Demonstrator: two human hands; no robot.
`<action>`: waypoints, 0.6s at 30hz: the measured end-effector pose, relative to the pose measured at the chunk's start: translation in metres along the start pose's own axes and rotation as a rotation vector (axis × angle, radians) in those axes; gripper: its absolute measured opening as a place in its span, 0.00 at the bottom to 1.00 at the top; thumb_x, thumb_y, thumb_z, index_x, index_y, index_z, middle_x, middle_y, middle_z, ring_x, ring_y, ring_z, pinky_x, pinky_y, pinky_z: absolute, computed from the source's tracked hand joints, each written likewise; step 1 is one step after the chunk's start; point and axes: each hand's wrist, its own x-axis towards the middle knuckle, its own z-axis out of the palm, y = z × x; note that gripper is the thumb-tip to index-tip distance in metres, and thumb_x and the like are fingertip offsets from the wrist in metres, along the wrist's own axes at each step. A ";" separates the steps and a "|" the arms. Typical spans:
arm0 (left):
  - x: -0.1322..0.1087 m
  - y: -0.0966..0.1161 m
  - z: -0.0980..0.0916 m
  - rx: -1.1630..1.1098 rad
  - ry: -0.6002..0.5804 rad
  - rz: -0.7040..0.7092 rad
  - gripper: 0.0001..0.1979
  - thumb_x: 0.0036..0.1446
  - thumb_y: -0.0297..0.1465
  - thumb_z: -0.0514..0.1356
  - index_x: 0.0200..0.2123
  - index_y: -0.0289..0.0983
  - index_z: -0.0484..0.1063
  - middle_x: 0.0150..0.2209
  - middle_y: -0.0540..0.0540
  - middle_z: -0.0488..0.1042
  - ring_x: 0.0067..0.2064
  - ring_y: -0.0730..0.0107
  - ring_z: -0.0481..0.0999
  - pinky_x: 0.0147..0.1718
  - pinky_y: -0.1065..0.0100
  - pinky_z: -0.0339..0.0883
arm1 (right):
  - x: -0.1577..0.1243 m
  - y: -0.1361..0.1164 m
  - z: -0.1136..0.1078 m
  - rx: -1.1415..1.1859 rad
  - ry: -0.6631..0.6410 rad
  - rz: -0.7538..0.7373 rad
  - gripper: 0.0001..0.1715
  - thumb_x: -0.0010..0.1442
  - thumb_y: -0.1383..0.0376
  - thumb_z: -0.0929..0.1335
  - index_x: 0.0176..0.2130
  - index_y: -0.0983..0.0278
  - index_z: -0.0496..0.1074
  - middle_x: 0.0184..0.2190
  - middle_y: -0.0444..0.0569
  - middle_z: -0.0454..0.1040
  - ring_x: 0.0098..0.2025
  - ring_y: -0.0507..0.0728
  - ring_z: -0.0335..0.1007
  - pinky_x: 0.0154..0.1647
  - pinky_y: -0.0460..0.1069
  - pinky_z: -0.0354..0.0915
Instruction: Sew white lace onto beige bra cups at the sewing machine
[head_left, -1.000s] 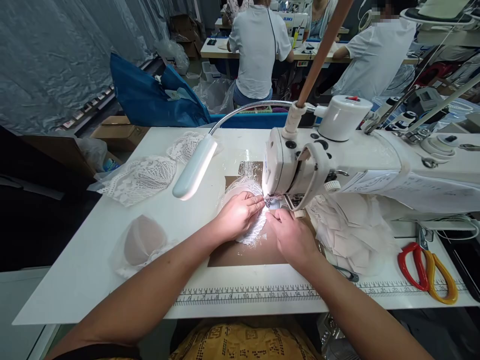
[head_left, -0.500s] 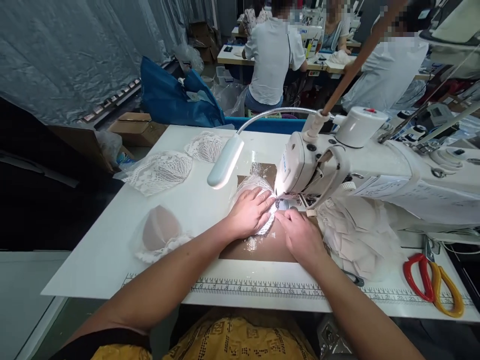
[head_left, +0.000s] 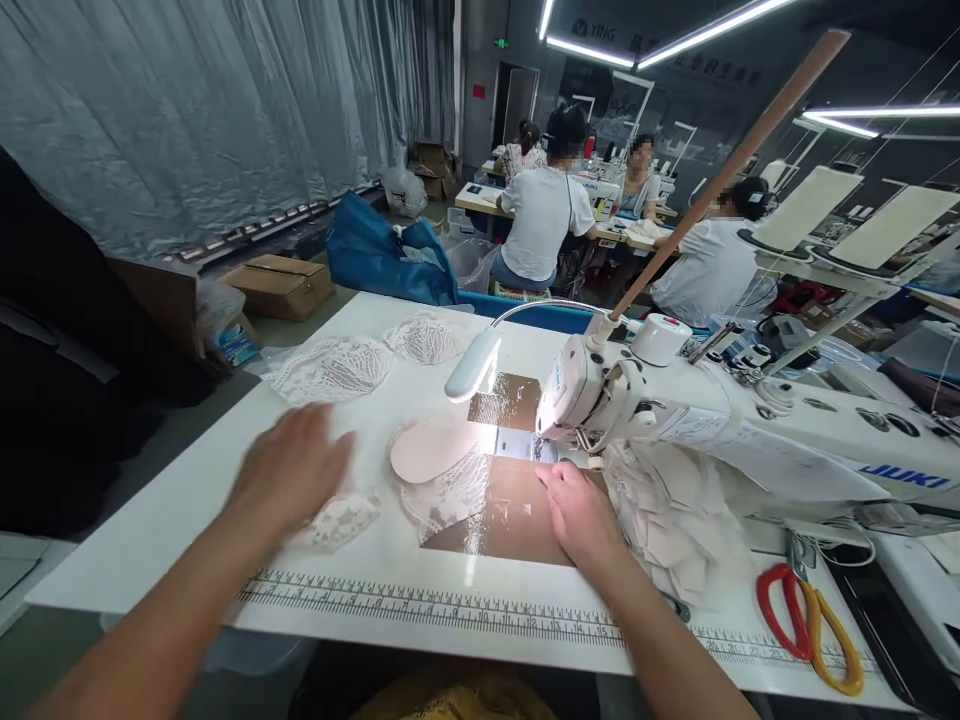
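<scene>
My left hand (head_left: 296,465) is over the left part of the sewing table, blurred by motion. Beneath and beside it shows a white lace piece (head_left: 345,520); how the fingers sit on it cannot be made out. My right hand (head_left: 581,510) rests just in front of the sewing machine's needle area (head_left: 541,448), its fingers curled and thumb and forefinger together; anything between them is too small to see. A bra cup with a beige lining (head_left: 429,452) and lace edge lies left of the needle, apart from both hands.
Two lace cups (head_left: 330,368) lie at the table's back left. A lamp (head_left: 472,365) hangs beside the machine head (head_left: 574,385). Right of my right hand is a heap of pale fabric pieces (head_left: 675,500), then scissors (head_left: 810,620). A ruler strip (head_left: 450,608) runs along the front edge.
My left hand has left the cup at the needle and swung left. That cup now lies left of the needle, its lining showing. My right hand stays near the needle; the view has tilted up.
</scene>
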 end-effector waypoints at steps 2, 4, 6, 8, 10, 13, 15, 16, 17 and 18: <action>-0.016 -0.031 0.006 0.015 0.010 -0.112 0.19 0.62 0.39 0.44 0.41 0.32 0.68 0.43 0.33 0.73 0.48 0.37 0.71 0.41 0.45 0.68 | 0.000 0.001 -0.004 0.062 -0.020 -0.004 0.22 0.62 0.74 0.58 0.49 0.65 0.73 0.38 0.53 0.71 0.38 0.58 0.69 0.37 0.50 0.64; -0.034 -0.049 0.011 -0.049 0.047 -0.137 0.17 0.62 0.37 0.43 0.40 0.33 0.67 0.47 0.32 0.72 0.53 0.39 0.69 0.46 0.46 0.67 | -0.004 0.002 -0.012 0.181 -0.031 -0.037 0.21 0.63 0.72 0.58 0.50 0.65 0.72 0.42 0.54 0.72 0.42 0.59 0.70 0.41 0.52 0.66; -0.052 -0.052 0.011 -0.181 0.068 -0.179 0.18 0.63 0.38 0.43 0.42 0.33 0.66 0.49 0.33 0.72 0.52 0.44 0.71 0.47 0.51 0.66 | -0.010 0.002 -0.022 0.336 -0.038 -0.093 0.20 0.65 0.68 0.58 0.51 0.64 0.72 0.46 0.55 0.72 0.47 0.60 0.69 0.47 0.54 0.66; -0.066 -0.042 0.004 -0.396 0.051 -0.251 0.19 0.63 0.42 0.45 0.43 0.35 0.65 0.42 0.39 0.74 0.43 0.53 0.75 0.40 0.59 0.69 | -0.018 -0.001 -0.031 0.481 -0.077 -0.137 0.18 0.66 0.63 0.60 0.52 0.61 0.72 0.49 0.54 0.72 0.51 0.61 0.68 0.51 0.55 0.66; -0.074 -0.023 -0.005 -0.660 0.034 -0.255 0.19 0.62 0.46 0.48 0.42 0.37 0.65 0.34 0.47 0.73 0.35 0.63 0.74 0.33 0.67 0.68 | -0.024 -0.008 -0.038 0.622 -0.163 -0.119 0.20 0.65 0.57 0.63 0.55 0.58 0.70 0.53 0.53 0.70 0.52 0.62 0.68 0.51 0.56 0.67; -0.077 0.017 -0.011 -0.942 -0.072 -0.060 0.18 0.60 0.46 0.54 0.42 0.38 0.65 0.34 0.49 0.71 0.35 0.67 0.72 0.33 0.71 0.67 | -0.032 -0.034 -0.041 0.892 -0.228 -0.110 0.36 0.59 0.52 0.69 0.63 0.53 0.60 0.59 0.53 0.65 0.56 0.63 0.66 0.55 0.58 0.66; -0.076 0.045 -0.011 -1.074 -0.165 0.064 0.18 0.60 0.46 0.56 0.45 0.38 0.65 0.32 0.50 0.69 0.32 0.69 0.70 0.31 0.72 0.65 | -0.033 -0.058 -0.037 1.084 -0.230 -0.144 0.50 0.53 0.49 0.73 0.67 0.53 0.51 0.65 0.53 0.57 0.62 0.65 0.59 0.60 0.60 0.60; -0.076 0.058 -0.010 -1.134 -0.204 0.108 0.18 0.60 0.45 0.55 0.46 0.38 0.64 0.29 0.51 0.68 0.29 0.71 0.67 0.28 0.72 0.64 | -0.032 -0.069 -0.033 1.166 -0.229 -0.153 0.56 0.50 0.48 0.74 0.68 0.54 0.48 0.66 0.54 0.55 0.63 0.66 0.57 0.61 0.60 0.59; -0.075 0.070 -0.009 -1.189 -0.230 0.138 0.18 0.62 0.44 0.54 0.47 0.38 0.64 0.26 0.53 0.65 0.26 0.73 0.64 0.27 0.73 0.62 | -0.031 -0.079 -0.030 1.220 -0.235 -0.119 0.60 0.48 0.48 0.76 0.68 0.55 0.46 0.66 0.55 0.54 0.64 0.67 0.55 0.61 0.61 0.59; -0.074 0.080 -0.008 -1.239 -0.247 0.160 0.17 0.63 0.44 0.53 0.47 0.37 0.64 0.25 0.54 0.63 0.24 0.75 0.62 0.25 0.73 0.60 | -0.029 -0.086 -0.026 1.257 -0.240 -0.060 0.59 0.48 0.50 0.76 0.68 0.56 0.48 0.65 0.56 0.56 0.63 0.67 0.57 0.60 0.61 0.59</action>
